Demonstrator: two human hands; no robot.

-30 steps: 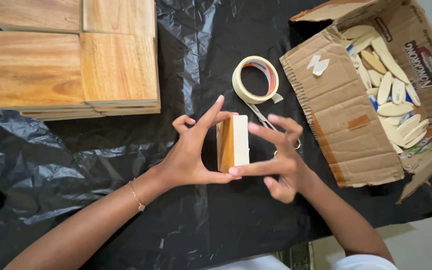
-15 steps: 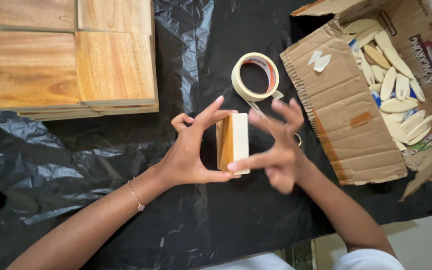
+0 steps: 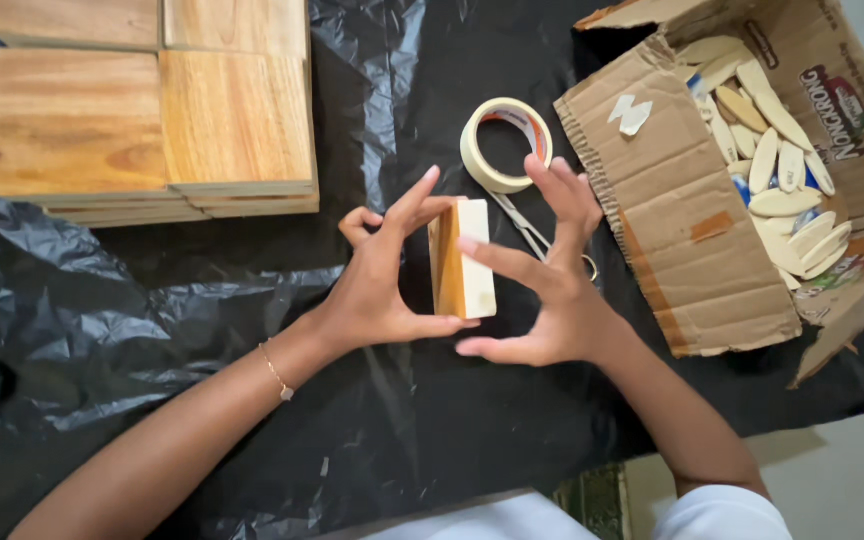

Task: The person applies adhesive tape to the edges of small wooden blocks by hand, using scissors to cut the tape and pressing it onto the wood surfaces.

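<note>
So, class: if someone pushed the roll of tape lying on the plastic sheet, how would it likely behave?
The roll of tape lies flat, so it would probably slide, not roll. Being a hollow ring, it looks light. The crinkled black plastic sheet might snag it.

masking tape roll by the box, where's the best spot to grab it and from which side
Judging by its pose, take the masking tape roll from above, one finger in the open core and the thumb on the outer wall. It lies flat on the black plastic sheet, hole facing up. Its near-left rim looks freest: the cardboard box flanks its right, and the scissors lie just below it.
</note>
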